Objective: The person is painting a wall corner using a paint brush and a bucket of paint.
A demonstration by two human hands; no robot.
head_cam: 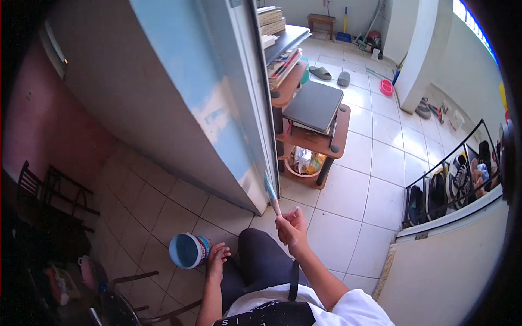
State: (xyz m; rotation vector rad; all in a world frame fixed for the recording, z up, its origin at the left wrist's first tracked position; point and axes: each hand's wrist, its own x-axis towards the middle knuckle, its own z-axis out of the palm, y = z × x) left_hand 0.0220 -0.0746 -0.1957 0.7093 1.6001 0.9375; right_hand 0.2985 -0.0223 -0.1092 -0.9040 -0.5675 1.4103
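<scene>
A paintbrush (270, 191) with blue paint on it points upward from the fingers of my right hand (292, 228). Its tip is at the lower part of the white door frame (261, 163), seemingly against it. Beside the frame, a narrow wall face (175, 36) is painted light blue, with bare pale patches (216, 110). My left hand (218, 256) is by my knee, fingers slightly apart and holding nothing I can see. Just left of it stands a paint bucket (189, 250) with a blue interior and printed side; whether the hand touches it is unclear.
Through the doorway, a brown shelf (342, 122) carries a dark laptop (314, 106) and papers, with a filled basin (304, 163) below. A shoe rack (448, 179) and an open door (448, 261) flank the right. Dark chairs (69, 187) stand at left on the tiled floor (138, 203).
</scene>
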